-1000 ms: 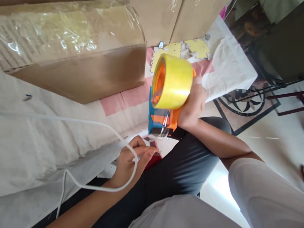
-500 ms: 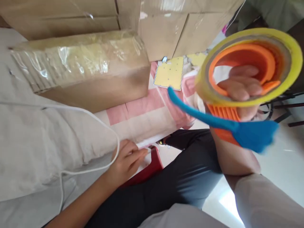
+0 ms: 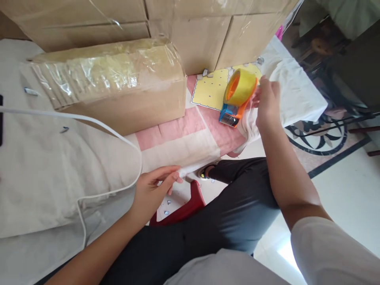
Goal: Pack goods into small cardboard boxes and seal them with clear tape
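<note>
My right hand (image 3: 268, 99) is closed at the orange handle side of a tape dispenser (image 3: 230, 113), its fingers partly hidden behind it. A roll of yellow tape (image 3: 245, 88) sits in the dispenser, which is at the cloth-covered surface beside a yellow card. Lower down, my left hand (image 3: 156, 190) is closed, thumb and forefinger pinched at the white hem of the pink and white cloth (image 3: 178, 152). Behind the cloth's front part lies a long cardboard box (image 3: 127, 111), its top wrapped in shiny tape.
Large taped cartons (image 3: 202, 43) stand along the back. A yellow card (image 3: 209, 93) with a scalloped edge lies before them. A white cable (image 3: 97, 126) loops across the left. Below the edge is a red stool (image 3: 192, 202), with small scraps on the floor.
My right hand has moved down and away from me with the tape dispenser, from close to the camera to the cloth-covered surface. My left hand stays at the cloth's edge.
</note>
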Demonstrator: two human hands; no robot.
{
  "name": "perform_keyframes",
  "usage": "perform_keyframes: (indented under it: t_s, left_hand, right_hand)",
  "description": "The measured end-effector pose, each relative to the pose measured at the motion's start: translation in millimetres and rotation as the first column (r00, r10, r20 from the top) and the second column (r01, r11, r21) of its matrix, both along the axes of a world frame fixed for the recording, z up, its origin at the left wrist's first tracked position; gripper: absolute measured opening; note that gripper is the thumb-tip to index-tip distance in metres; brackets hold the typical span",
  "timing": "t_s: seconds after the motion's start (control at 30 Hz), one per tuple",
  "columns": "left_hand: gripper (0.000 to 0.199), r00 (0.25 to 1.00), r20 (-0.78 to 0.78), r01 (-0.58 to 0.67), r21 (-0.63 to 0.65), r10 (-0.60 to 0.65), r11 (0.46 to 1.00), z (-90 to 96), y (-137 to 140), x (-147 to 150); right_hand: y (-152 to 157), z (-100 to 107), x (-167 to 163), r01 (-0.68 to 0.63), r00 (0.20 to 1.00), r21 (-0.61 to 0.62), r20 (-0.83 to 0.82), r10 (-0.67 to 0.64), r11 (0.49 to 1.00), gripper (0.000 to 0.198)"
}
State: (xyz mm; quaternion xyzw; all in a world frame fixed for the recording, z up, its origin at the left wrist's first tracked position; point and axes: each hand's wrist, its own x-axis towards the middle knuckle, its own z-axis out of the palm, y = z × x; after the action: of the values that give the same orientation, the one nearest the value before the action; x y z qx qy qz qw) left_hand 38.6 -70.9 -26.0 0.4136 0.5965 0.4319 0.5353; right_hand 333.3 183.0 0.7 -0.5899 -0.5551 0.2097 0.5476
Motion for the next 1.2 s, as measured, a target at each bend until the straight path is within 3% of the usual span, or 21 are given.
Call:
perform_keyframes:
  t_s: [0.07, 0.1, 0.13, 0.2, 0.3, 0.4, 0.47, 0.53, 0.6, 0.73, 0.8, 0.9, 0.97, 1.13, 1.2]
  left_hand:
    - [0.022, 1.000, -0.001, -0.026, 0.002, 0.026, 1.000, 1.7, -1, -2]
    - [0.021, 1.000, -0.002, -0.024, 0.013, 0.024, 1.000, 2.3, -1, -3]
    - [0.020, 1.000, -0.006, -0.016, 0.030, 0.016, 0.999, 2.8, -2, -4]
    - [0.018, 0.999, -0.041, 0.004, 0.086, 0.000, 0.996, 4.0, -4, -6]
    - [0.015, 0.983, -0.181, 0.075, 0.279, -0.024, 0.957, 5.6, -7, -9]
    - [0.021, 0.948, -0.316, 0.180, 0.449, -0.033, 0.875, 4.1, -9, -15]
    - [0.023, 0.935, -0.356, 0.178, 0.458, -0.004, 0.871, 0.3, -8, -19]
    - [0.022, 0.924, -0.382, 0.165, 0.459, 0.027, 0.873, -4.3, -6, -24]
    - [0.021, 0.909, -0.413, 0.186, 0.512, 0.051, 0.839, -7.3, -4, -29]
    - [0.028, 0.907, -0.412, 0.220, 0.640, 0.088, 0.736, -2.2, -5, -35]
    - [0.030, 0.918, -0.382, 0.178, 0.636, 0.106, 0.751, 5.3, -9, -33]
    - [0.021, 0.950, -0.295, 0.046, 0.455, 0.101, 0.889, 18.9, -13, -27]
    - [0.016, 0.973, -0.203, -0.035, 0.331, 0.107, 0.943, 28.4, -12, -23]
    - [0.032, 0.975, -0.057, -0.202, 0.189, 0.216, 0.961, 48.8, 0, -30]
    - [0.042, 0.962, -0.024, -0.266, 0.147, 0.272, 0.953, 53.0, 3, -38]
  right_hand:
    - [-31, 23, -17, -0.010, 0.995, 0.251, 0.103, -0.016, 0.968, 0.020]
    - [-51, 33, -31, -0.155, 0.973, 0.314, 0.213, 0.089, 0.937, 0.016]
    - [-72, 41, -46, -0.365, 0.905, 0.269, 0.326, 0.272, 0.891, 0.015]
    - [-110, 48, -78, -0.712, 0.643, 0.081, 0.475, 0.601, 0.697, 0.017]
    - [-143, 48, -110, -0.836, 0.419, -0.182, 0.397, 0.817, 0.517, 0.011]
    - [-145, 54, -117, -0.859, 0.264, -0.335, 0.359, 0.895, 0.388, 0.018]
    - [-140, 64, -115, -0.847, 0.244, -0.354, 0.404, 0.882, 0.397, 0.022]
    - [-137, 73, -116, -0.822, 0.268, -0.343, 0.470, 0.841, 0.454, 0.021]
    - [-136, 78, -121, -0.797, 0.233, -0.384, 0.516, 0.825, 0.465, 0.022]
    - [-142, 82, -133, -0.787, 0.022, -0.518, 0.521, 0.853, 0.336, 0.021]
    - [-145, 88, -134, -0.833, -0.019, -0.462, 0.575, 0.818, 0.305, 0.026]
    - [-146, 99, -131, -0.895, 0.032, -0.283, 0.730, 0.683, 0.345, 0.023]
    - [-143, 103, -133, -0.909, 0.096, -0.173, 0.799, 0.594, 0.380, 0.021]
    - [-126, 109, -157, -0.927, 0.186, -0.040, 0.815, 0.549, 0.374, 0.022]
    - [-113, 119, -165, -0.919, 0.246, 0.006, 0.790, 0.562, 0.394, 0.023]
